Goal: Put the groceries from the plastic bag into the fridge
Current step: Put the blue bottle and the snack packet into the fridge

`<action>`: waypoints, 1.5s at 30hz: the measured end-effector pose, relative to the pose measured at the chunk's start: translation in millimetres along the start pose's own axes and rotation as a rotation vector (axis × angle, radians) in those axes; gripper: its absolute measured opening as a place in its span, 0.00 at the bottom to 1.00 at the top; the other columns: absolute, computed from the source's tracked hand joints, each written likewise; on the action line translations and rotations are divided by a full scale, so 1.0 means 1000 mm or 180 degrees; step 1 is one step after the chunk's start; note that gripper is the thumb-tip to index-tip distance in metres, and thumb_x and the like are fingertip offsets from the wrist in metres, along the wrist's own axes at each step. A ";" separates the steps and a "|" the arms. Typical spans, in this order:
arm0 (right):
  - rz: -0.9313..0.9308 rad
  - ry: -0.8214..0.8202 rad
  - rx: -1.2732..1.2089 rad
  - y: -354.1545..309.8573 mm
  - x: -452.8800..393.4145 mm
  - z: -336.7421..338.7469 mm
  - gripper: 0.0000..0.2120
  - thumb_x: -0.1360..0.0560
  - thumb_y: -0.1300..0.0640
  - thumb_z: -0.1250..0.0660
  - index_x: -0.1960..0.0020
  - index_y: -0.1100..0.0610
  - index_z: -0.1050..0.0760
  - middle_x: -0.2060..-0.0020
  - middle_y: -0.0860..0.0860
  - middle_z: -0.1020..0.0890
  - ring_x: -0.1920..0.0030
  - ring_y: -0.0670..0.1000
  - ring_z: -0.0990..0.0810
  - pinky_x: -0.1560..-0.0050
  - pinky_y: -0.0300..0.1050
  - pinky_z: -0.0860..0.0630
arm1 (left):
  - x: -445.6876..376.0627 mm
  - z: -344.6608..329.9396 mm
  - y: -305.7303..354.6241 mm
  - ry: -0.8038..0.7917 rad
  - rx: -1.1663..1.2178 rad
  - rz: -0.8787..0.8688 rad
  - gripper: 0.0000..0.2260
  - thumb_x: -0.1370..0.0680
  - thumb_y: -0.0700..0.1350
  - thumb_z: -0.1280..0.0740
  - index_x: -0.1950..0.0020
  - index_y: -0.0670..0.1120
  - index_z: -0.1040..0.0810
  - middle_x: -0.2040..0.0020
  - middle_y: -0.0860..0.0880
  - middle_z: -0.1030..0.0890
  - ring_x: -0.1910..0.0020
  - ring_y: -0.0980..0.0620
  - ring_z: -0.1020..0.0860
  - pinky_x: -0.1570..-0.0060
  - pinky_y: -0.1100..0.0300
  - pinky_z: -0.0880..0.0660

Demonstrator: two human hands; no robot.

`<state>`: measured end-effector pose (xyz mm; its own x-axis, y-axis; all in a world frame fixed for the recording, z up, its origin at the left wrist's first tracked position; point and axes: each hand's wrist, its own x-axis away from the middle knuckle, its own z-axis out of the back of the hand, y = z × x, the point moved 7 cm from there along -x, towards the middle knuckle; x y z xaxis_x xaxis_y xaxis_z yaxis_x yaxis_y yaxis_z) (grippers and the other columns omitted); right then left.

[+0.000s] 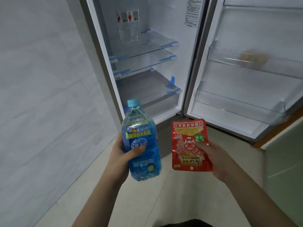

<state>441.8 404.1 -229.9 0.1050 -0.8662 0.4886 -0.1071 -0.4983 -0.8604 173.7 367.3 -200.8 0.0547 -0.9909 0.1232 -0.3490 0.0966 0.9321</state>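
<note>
My left hand [119, 154] grips a blue drink bottle [141, 145] with a pale blue cap, held upright in front of the open fridge [147, 63]. My right hand [218, 161] pinches a red foil snack packet [191, 145], thumb on its front, held flat and upside down beside the bottle. Both items hang below the fridge opening, apart from it. Glass shelves [147, 51] with blue tape sit inside the fridge. Two clear water bottles [129, 33] stand on the upper shelf. The plastic bag is out of view.
The fridge door [246, 71] stands open to the right with clear door bins [237, 105]; yellowish items [254, 58] lie blurred in the middle bin. A grey tiled wall [41, 79] is on the left, a pale green cabinet [285, 161] on the right, beige floor below.
</note>
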 end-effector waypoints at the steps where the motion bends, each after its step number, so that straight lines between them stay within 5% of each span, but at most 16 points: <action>1: 0.0003 -0.0002 0.0025 -0.007 -0.008 -0.002 0.12 0.23 0.53 0.33 0.41 0.54 0.24 0.52 0.56 0.14 0.53 0.59 0.14 0.52 0.53 0.21 | -0.007 0.002 0.002 -0.0009 0.0105 0.0017 0.30 0.34 0.42 0.24 0.34 0.39 0.28 0.42 0.34 0.20 0.44 0.33 0.20 0.50 0.41 0.21; 7: 0.0047 0.0002 -0.0094 -0.048 -0.071 0.004 0.12 0.24 0.53 0.32 0.41 0.54 0.24 0.52 0.55 0.14 0.53 0.59 0.14 0.45 0.58 0.22 | -0.061 0.002 0.012 0.0011 0.0113 -0.0022 0.30 0.34 0.39 0.25 0.34 0.38 0.29 0.43 0.34 0.20 0.45 0.33 0.20 0.52 0.43 0.20; 22: -0.0201 -0.0508 -0.0055 -0.126 -0.250 0.029 0.13 0.22 0.56 0.35 0.38 0.55 0.25 0.49 0.57 0.15 0.50 0.60 0.15 0.46 0.58 0.21 | -0.202 -0.047 0.010 0.0802 0.0393 -0.0019 0.37 0.38 0.45 0.21 0.32 0.42 0.29 0.38 0.36 0.22 0.41 0.34 0.21 0.46 0.39 0.22; 30: -0.0382 -0.0772 0.0312 -0.126 -0.309 -0.010 0.09 0.21 0.55 0.36 0.42 0.54 0.23 0.52 0.55 0.14 0.52 0.58 0.15 0.44 0.57 0.22 | -0.224 -0.026 0.021 0.1074 0.0244 -0.0114 0.31 0.37 0.43 0.25 0.35 0.39 0.27 0.43 0.36 0.19 0.44 0.34 0.20 0.51 0.44 0.20; 36: -0.0407 -0.0786 0.0471 -0.130 -0.358 -0.054 0.09 0.22 0.54 0.34 0.42 0.51 0.24 0.53 0.53 0.13 0.52 0.57 0.14 0.43 0.59 0.22 | -0.254 0.004 0.029 0.1091 0.0214 -0.0067 0.38 0.40 0.46 0.18 0.35 0.39 0.29 0.44 0.36 0.19 0.45 0.34 0.20 0.52 0.46 0.20; 45: -0.0170 -0.0919 0.1290 -0.142 -0.409 -0.118 0.12 0.20 0.50 0.38 0.39 0.52 0.27 0.49 0.52 0.16 0.55 0.49 0.15 0.68 0.37 0.23 | -0.307 0.027 0.049 0.0908 0.0313 -0.0002 0.40 0.43 0.49 0.16 0.35 0.42 0.28 0.43 0.38 0.19 0.45 0.35 0.19 0.52 0.46 0.21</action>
<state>297.5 824.4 -290.2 0.3755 -0.7654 0.5227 0.2927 -0.4372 -0.8504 114.3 674.0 -202.3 0.3107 -0.9231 0.2264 -0.4372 0.0727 0.8964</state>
